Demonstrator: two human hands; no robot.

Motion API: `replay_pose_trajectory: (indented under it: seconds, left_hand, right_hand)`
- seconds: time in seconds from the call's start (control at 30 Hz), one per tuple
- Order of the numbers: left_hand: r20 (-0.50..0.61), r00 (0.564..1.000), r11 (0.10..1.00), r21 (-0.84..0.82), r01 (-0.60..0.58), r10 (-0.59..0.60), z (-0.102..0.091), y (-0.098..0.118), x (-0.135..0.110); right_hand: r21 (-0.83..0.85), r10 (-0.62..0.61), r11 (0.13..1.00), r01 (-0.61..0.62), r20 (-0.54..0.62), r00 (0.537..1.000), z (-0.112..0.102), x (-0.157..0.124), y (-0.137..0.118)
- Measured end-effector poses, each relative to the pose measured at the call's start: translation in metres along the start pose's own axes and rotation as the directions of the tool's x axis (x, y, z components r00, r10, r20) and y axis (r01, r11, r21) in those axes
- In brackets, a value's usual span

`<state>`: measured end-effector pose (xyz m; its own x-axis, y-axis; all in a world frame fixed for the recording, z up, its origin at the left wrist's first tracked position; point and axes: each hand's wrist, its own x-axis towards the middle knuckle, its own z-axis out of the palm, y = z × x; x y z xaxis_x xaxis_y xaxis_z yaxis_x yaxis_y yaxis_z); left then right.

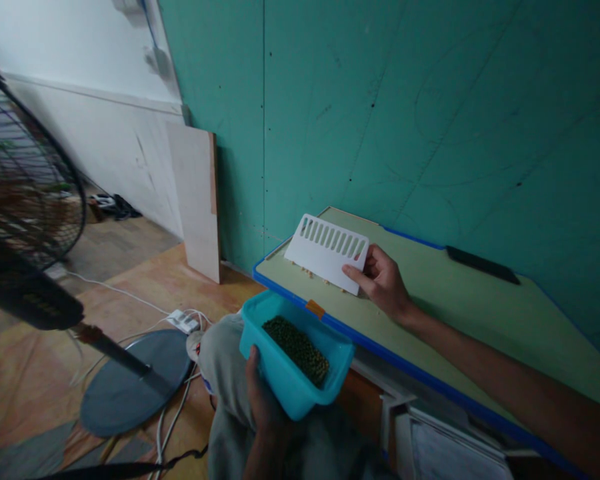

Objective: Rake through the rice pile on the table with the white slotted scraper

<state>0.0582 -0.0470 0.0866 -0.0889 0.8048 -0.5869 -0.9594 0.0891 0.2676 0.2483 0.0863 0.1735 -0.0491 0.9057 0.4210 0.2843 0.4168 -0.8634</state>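
My right hand [383,280] grips the right end of a flat white plastic scraper [315,254] with a row of slots along its top. Its lower edge rests on the pale green tabletop [440,287], with several small beige pellets [307,272] scattered along that edge. Below the table's front edge, my left hand [267,397] holds a turquoise plastic tub [290,393] from its near side, tilted over my lap. Dark green and tan pellets [296,348] lie heaped inside the tub.
A pedestal fan [25,200] with a round base [137,380] stands at left. Cables and a power strip [183,321] lie on the floor. A pale board [195,200] leans against the green wall [330,100]. A black strip [483,265] sits at the table's far edge.
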Motion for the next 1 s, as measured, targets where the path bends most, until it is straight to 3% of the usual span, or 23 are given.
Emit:
replay_pose_trajectory:
  seconds: [0.17,0.47,0.8,1.0]
  left_hand:
    - [0.027,0.999,1.0,-0.003,0.028,-0.028,0.003,0.0,-0.004]
    - [-0.018,1.0,1.0,0.012,0.003,-0.002,0.002,0.002,-0.001]
    - [0.046,0.998,0.999,-0.031,0.042,-0.04,-0.005,-0.001,0.005]
    - [0.018,1.0,1.0,-0.01,0.001,-0.001,-0.002,0.0,0.002]
  right_hand:
    - [0.008,-0.012,1.0,0.012,0.011,1.0,-0.001,-0.001,0.002]
    - [0.003,-0.009,1.0,0.009,0.022,1.0,-0.001,-0.002,0.001]
    - [0.016,-0.015,1.0,0.014,0.046,0.999,-0.001,-0.004,0.005]
    - [0.018,-0.023,1.0,0.022,0.059,0.998,-0.001,-0.004,0.003]
